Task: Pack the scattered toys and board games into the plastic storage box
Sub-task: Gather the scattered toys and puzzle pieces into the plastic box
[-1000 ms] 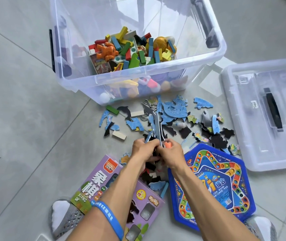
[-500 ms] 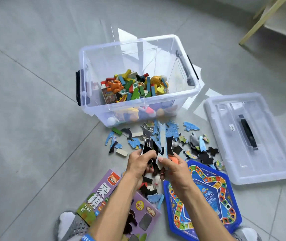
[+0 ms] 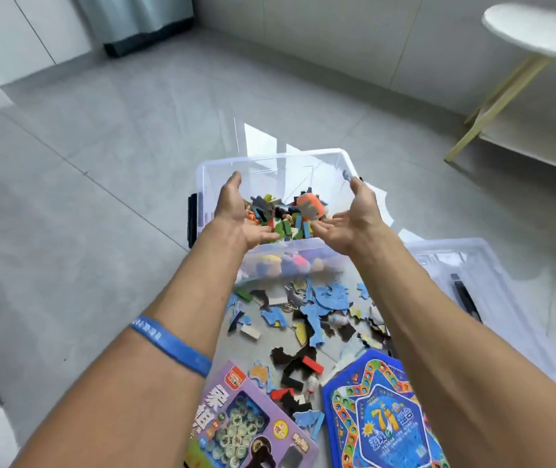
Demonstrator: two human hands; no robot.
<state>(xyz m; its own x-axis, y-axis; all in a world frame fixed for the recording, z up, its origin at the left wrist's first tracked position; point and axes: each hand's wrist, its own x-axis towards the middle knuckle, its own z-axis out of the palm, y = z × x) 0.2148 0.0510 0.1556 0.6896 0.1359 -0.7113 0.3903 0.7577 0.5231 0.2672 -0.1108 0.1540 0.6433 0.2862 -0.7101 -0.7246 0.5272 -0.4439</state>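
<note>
The clear plastic storage box [image 3: 270,162] stands on the grey floor, partly filled with coloured blocks and toys [image 3: 295,221]. My left hand [image 3: 236,214] and my right hand [image 3: 354,217] are spread apart over the box's near side, fingers straight, holding nothing. Dark and orange pieces [image 3: 308,202] lie or fall between them on the pile. Many blue and black puzzle pieces [image 3: 317,309] lie scattered on the floor in front of the box. A purple chess game box [image 3: 246,420] and a blue hexagonal board game [image 3: 384,417] lie nearest me.
The box's clear lid [image 3: 486,275] with a black handle lies on the floor at the right. A white table with wooden legs [image 3: 502,92] stands at the far right. Open grey floor stretches to the left and behind the box.
Both hands rose from the floor with a bundle of puzzle pieces, reached over the box, spread apart and let the pieces go. The view tilted upward.
</note>
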